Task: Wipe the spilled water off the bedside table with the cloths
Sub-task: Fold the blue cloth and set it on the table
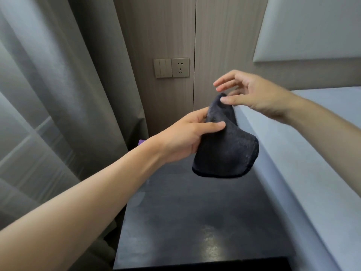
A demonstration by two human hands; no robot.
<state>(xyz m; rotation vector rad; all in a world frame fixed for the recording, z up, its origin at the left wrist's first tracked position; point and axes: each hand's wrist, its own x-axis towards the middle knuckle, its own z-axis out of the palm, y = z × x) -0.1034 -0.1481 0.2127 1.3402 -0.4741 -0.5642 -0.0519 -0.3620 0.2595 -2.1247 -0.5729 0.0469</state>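
Observation:
A dark navy cloth [228,151] hangs in the air above the far end of the dark bedside table [191,222]. My left hand [183,137] grips the cloth's left side between thumb and fingers. My right hand [252,94] is at the cloth's top corner, the thumb touching it and the other fingers spread apart above. The table top shows a faint wet sheen near its front. A small purple thing [141,142], perhaps a second cloth, peeks out behind my left wrist.
A white bed [312,163] runs along the table's right side. Grey curtains [58,94] hang at the left. A wooden wall panel with a switch and socket plate [171,67] stands behind the table. A padded headboard [312,30] is at the upper right.

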